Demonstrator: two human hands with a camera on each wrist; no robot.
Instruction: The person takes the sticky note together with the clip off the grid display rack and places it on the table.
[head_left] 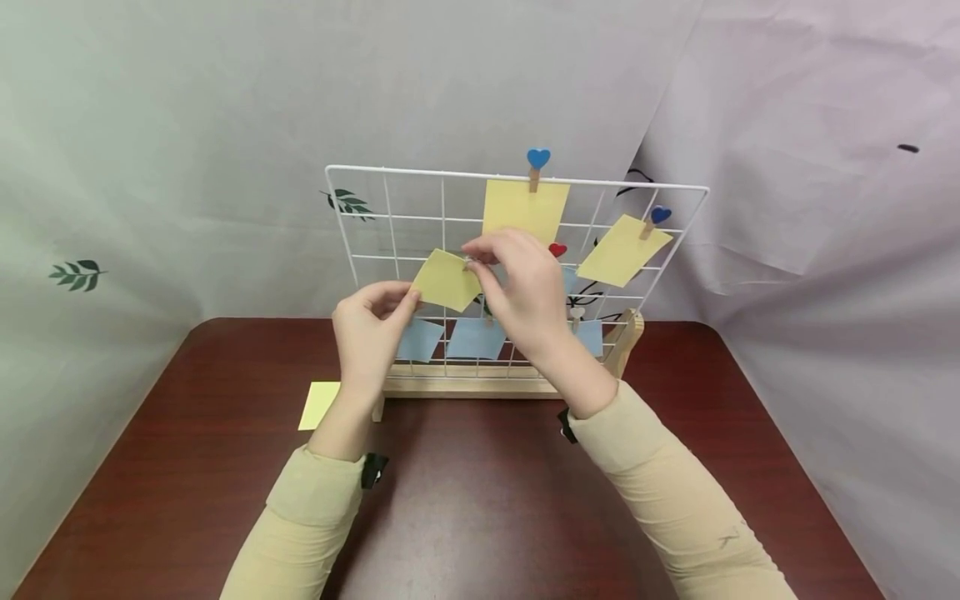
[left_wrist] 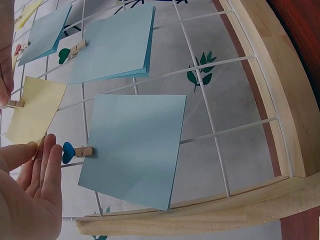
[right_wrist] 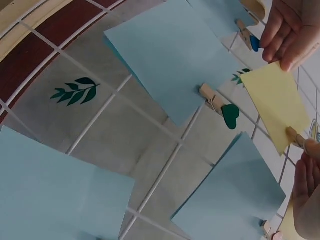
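Note:
My left hand (head_left: pixel 367 337) pinches the left edge of a yellow paper note (head_left: pixel 447 282) between thumb and fingers. At the note's opposite corner, my right hand (head_left: pixel 531 292) pinches a small wooden clothespin (right_wrist: pixel 294 135), which sits over the paper there. Both hands are in front of a white wire grid (head_left: pixel 416 172). Below the held note, blue notes (head_left: pixel 477 339) hang on the grid, one with a blue heart clothespin (left_wrist: pixel 75 152) and another with a green heart clothespin (right_wrist: pixel 220 107). My right fingers partly hide the clothespin.
Two yellow notes (head_left: pixel 525 204) hang higher and to the right, under blue heart clothespins (head_left: pixel 537 158). A wooden base (head_left: pixel 465 386) supports the grid on the dark red table (head_left: pixel 480 500). Another yellow note (head_left: pixel 318 404) lies on the table beside my left wrist.

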